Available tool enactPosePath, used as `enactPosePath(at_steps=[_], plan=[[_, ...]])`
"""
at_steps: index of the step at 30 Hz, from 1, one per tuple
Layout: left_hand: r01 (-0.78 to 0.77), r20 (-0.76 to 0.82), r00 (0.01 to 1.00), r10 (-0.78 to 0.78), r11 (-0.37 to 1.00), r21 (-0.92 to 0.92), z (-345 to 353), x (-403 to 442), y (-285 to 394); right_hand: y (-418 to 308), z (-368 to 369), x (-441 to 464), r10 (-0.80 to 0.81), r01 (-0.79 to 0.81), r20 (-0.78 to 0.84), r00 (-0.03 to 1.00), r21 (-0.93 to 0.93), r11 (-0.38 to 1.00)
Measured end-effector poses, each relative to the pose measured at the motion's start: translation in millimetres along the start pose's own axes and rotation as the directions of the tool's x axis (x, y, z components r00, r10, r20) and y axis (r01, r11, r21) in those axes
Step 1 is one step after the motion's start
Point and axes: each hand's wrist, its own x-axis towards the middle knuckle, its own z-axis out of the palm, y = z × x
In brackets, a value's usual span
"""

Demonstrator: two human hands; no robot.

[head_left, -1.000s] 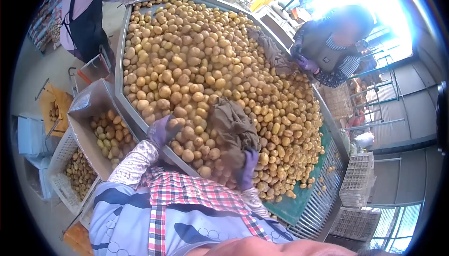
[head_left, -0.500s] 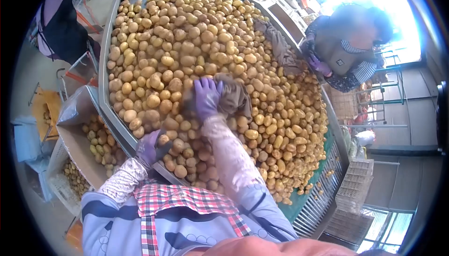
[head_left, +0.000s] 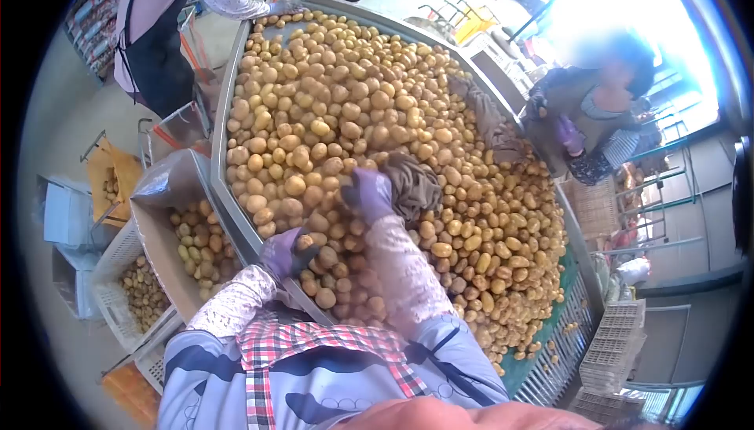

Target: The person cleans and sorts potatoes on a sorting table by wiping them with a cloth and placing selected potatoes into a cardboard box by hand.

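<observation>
Potatoes (head_left: 338,108) lie heaped on a metal-edged sorting table (head_left: 223,128). My left hand (head_left: 283,254), in a purple glove with dark fingers, is at the near edge of the table, closed around a potato (head_left: 305,242). My right hand (head_left: 372,194), gloved the same way, is over the middle of the heap with its fingers curled down; what they hold, if anything, is hidden. Just right of it a crumpled brown cloth (head_left: 413,186) lies on the potatoes. A second greyish cloth (head_left: 488,120) rests along the far right side.
A cardboard box (head_left: 161,234) and a white crate (head_left: 118,304), both with potatoes, stand left of the table. One person (head_left: 161,37) is at the far left, another (head_left: 597,116) at the right. Metal rollers (head_left: 561,359) and stacked crates (head_left: 613,344) are at the lower right.
My right hand has left the cloth's near edge, reached onto the heap with fingers spread, and now has them curled. The cloth is more bunched and farther up. My left hand now holds a potato.
</observation>
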Motion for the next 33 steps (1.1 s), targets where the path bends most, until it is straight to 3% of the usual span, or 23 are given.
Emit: enactPosePath(at_steps=[2,3,5,6,8,9,10,11,12,14,15,16,17,18,21,24,27,29,31,33], plan=[[0.014,0.01,1.0,-0.014,1.0,-0.01,-2,0,3,-45,-59,-51,0.093,-0.104,0.109,0.99,0.105,0.989],[0.05,0.067,0.997,-0.049,0.999,-0.011,-3,0,3,-57,-80,-75,0.08,-0.074,0.121,0.989,-0.055,0.996],[0.019,0.057,0.998,-0.016,0.999,-0.049,-1,-1,-1,-56,-112,-137,0.156,-0.127,-0.175,0.972,0.169,0.977],[0.008,0.037,0.999,-0.005,0.998,-0.07,-1,-2,-2,-3,-103,-176,0.444,-0.347,-0.149,0.884,0.427,0.835],[-0.007,0.059,0.998,0.012,0.997,-0.08,-3,-1,-3,10,-149,-208,0.55,-0.547,-0.045,0.834,0.063,0.835],[-0.005,0.074,0.997,0.01,0.998,-0.069,-2,-2,-6,-16,-169,-212,0.451,-0.467,-0.121,0.884,-0.209,0.859],[-0.02,0.033,0.999,0.022,0.997,-0.08,0,-3,-8,-42,-189,-215,0.344,-0.395,-0.194,0.919,-0.475,0.787],[-0.045,-0.005,0.999,0.045,0.995,-0.094,2,-3,-6,-43,-172,-214,0.222,-0.417,-0.445,0.867,-0.407,0.812],[-0.045,-0.004,0.999,0.045,0.995,-0.088,-1,-2,1,-38,-155,-215,0.091,-0.422,-0.672,0.735,-0.348,0.837],[-0.05,0.013,0.999,0.051,0.993,-0.104,-7,-1,11,19,-148,-277,0.408,-0.441,-0.358,0.84,-0.011,0.898],[-0.041,0.02,0.999,0.044,0.992,-0.121,-6,0,10,0,-146,-257,0.439,-0.469,-0.166,0.883,-0.314,0.825],[-0.07,0.017,0.997,0.072,0.991,-0.117,-4,1,7,8,-116,-246,0.363,-0.355,-0.091,0.927,-0.525,0.773],[-0.088,0.012,0.996,0.09,0.99,-0.107,-1,2,1,-21,-110,-231,0.18,-0.213,-0.118,0.977,-0.661,0.72],[-0.095,0.004,0.995,0.096,0.99,-0.1,3,3,-4,-14,-96,-216,0.163,-0.215,-0.14,0.977,-0.691,0.69],[-0.063,0.003,0.998,0.063,0.993,-0.104,4,5,-1,-8,-80,-157,0.118,-0.239,-0.255,0.96,-0.523,0.818],[-0.045,0.057,0.997,0.053,0.99,-0.134,5,6,-8,4,-82,-106,-0.011,-0.077,-0.151,0.988,-0.561,0.824],[-0.069,0.032,0.997,0.073,0.992,-0.104,9,5,-13,19,-79,-69,-0.015,-0.038,-0.09,0.996,-0.556,0.83],[-0.027,0.102,0.994,0.041,0.99,-0.142,12,4,-25,35,-68,-50,-0.049,-0.067,-0.18,0.982,-0.586,0.808],[-0.064,0.058,0.996,0.07,0.992,-0.113,6,4,-12,43,-64,-26,-0.054,-0.108,-0.239,0.97,-0.615,0.781],[-0.021,0.066,0.997,0.028,0.994,-0.107,8,5,-10,33,-80,3,0.177,-0.236,-0.17,0.97,-0.457,0.857]])
